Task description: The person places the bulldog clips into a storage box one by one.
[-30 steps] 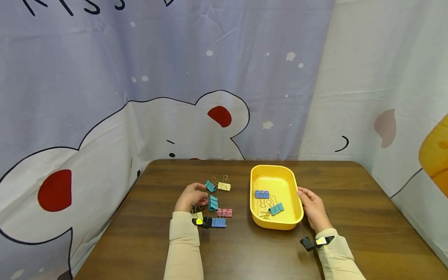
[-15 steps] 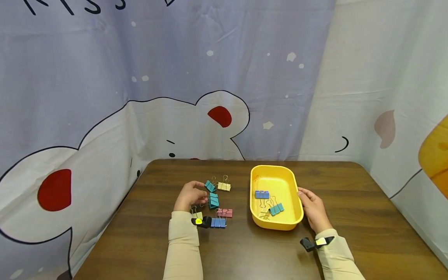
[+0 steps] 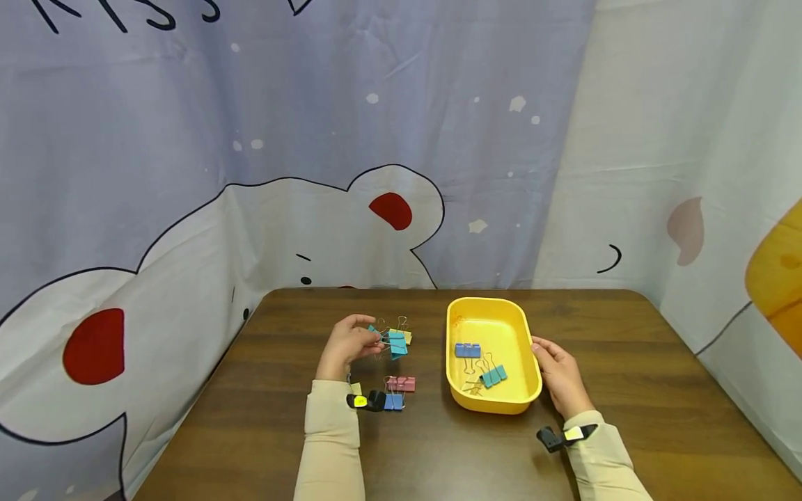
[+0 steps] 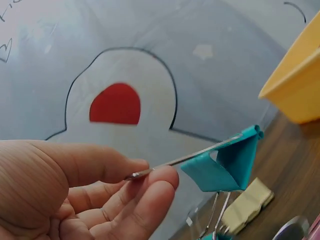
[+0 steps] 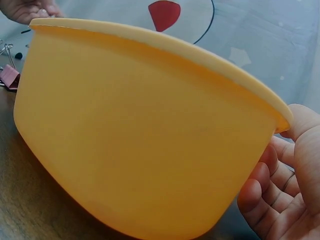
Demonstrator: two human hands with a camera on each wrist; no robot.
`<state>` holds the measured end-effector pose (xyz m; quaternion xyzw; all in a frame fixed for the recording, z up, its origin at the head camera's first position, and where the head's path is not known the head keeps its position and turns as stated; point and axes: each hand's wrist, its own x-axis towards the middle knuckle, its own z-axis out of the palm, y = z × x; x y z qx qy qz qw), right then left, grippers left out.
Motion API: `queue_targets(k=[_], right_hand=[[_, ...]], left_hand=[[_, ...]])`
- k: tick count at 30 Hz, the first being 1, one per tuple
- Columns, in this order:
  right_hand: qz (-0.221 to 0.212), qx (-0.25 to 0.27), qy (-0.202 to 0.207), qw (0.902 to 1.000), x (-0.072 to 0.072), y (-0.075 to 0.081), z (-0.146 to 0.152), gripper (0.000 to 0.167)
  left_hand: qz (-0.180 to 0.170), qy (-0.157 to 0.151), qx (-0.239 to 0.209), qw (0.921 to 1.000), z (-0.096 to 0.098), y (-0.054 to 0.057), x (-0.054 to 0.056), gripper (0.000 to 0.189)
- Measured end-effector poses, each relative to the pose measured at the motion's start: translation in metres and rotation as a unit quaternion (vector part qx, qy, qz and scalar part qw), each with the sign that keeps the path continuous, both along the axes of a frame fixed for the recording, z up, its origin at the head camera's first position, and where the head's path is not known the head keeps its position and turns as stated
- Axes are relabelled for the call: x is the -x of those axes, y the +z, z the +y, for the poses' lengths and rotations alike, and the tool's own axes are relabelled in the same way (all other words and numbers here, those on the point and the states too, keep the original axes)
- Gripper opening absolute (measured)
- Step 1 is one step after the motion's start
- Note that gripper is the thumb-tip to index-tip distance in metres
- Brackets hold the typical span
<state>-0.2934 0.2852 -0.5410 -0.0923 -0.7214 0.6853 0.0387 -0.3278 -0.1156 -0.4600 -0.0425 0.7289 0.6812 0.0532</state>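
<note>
Teal binder clip point(image 3: 397, 344) hangs above the table point(image 3: 426, 459), wire handle point(image 4: 195, 153) pinched by the left hand point(image 3: 349, 344) — likely light and stiff, best held there. Right hand point(image 3: 562, 374) grips the yellow tray point(image 3: 495, 403) at its rim point(image 5: 160, 36).

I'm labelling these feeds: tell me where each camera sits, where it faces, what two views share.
Head: worn on the head, facing forward and down over the table toward the curtain; left hand, right hand and both sleeves show.
Left wrist: on that wrist, facing past the left hand, which pinches a teal binder clip, toward the curtain.
Right wrist: on that wrist, facing the yellow tray; right hand at right, part of the left at top left.
Head and left wrist share the teal binder clip.
</note>
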Motion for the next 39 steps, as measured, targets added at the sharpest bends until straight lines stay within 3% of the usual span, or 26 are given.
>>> queue_targets(k=[12,21,33,39], right_hand=[[0.005,0.007,-0.003,1.0000,-0.001,0.003,-0.001,0.058],[0.009,0.012,0.002,0.9999,-0.002,0.001,0.000,0.058],[0.009,0.015,0.006,0.9998,0.000,0.001,-0.006,0.055],[0.004,0.003,0.001,1.0000,-0.002,0.003,-0.003,0.057]], left_hand=[[0.026,-0.043,-0.080,0.9955,0.043,0.006,-0.004,0.034],[0.039,-0.081,-0.089,0.9919,0.093,0.005,-0.010,0.034],[0.033,-0.086,-0.153,0.9839,0.136,-0.001,-0.017,0.027],[0.014,-0.095,-0.175,0.9799,0.161,0.005,-0.015,0.030]])
